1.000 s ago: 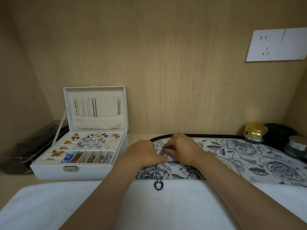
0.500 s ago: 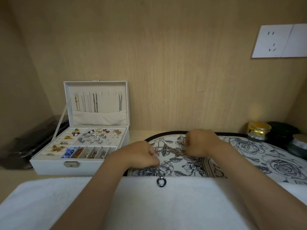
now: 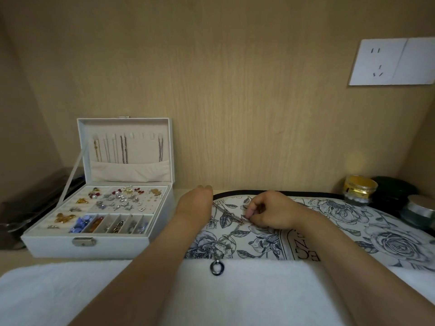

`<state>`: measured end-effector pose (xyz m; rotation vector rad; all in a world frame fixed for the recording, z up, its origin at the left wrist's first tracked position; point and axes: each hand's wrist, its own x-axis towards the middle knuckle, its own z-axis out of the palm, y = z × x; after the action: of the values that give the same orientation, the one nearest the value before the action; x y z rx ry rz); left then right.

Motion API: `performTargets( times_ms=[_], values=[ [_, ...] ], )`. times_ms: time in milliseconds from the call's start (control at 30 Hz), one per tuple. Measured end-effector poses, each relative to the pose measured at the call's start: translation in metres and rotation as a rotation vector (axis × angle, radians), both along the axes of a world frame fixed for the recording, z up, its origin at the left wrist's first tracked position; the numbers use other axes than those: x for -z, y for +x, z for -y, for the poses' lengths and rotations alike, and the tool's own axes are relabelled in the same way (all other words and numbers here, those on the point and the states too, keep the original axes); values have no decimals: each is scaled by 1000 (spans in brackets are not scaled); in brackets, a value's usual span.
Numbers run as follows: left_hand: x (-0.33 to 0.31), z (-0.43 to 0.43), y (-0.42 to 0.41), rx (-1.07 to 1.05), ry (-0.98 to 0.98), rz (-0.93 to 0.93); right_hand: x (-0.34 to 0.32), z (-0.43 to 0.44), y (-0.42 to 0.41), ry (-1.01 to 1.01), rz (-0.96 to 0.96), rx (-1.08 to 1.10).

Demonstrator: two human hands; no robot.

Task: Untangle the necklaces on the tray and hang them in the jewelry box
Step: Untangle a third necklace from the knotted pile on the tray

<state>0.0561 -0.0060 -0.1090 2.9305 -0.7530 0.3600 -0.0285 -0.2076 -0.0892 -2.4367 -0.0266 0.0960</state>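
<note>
Head view. Untangling step in hand: the necklaces (image 3: pixel 231 217) lie knotted on the floral tray (image 3: pixel 341 209), one chain running straight between the two hands and a ring pendant (image 3: pixel 217 267) trailing onto the white towel (image 3: pixel 235 300). The right hand (image 3: pixel 270 212), knuckles up, pinches the knot between thumb and curled forefinger. The left hand (image 3: pixel 194 204) reaches forward at the tray's left edge, back to the camera; whether its fingers grip the chain cannot be told. The next move probably calls for a gentle parting pull, then a carry to the hooks in the lid (image 3: pixel 124 147) of the open box (image 3: pixel 58 248), just left of the tray.
</note>
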Motion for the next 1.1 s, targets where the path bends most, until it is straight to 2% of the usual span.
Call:
performTargets(
  times_ms=[200, 300, 433, 600, 800, 867, 900, 1000, 1100],
  values=[
    [1, 9, 11, -45, -154, 60, -1, 6, 2, -5, -19, -3],
    [-10, 8, -4, 93, -261, -69, 0, 2, 3, -46, 17, 11],
    [-21, -1, -33, 159, -106, -382, 2, -6, 2, -115, 85, -9],
    [-26, -17, -38, 240, -112, -502, -5, -10, -3, -55, 57, -44],
    [-47, -29, -39, 156, 180, -671, -12, -17, -5, -58, -106, -174],
    [-49, -29, -36, 127, 179, -664, -10, -20, -3, -43, -70, -173],
    [-47, -29, -34, 127, 113, -623, -7, -22, 0, -23, -26, -152],
    [-30, -23, -26, 180, -117, -319, 3, -21, 6, -6, 107, -56],
    [-8, -16, -19, 270, -120, -187, 11, -19, 10, -49, 190, -98]
  ],
)
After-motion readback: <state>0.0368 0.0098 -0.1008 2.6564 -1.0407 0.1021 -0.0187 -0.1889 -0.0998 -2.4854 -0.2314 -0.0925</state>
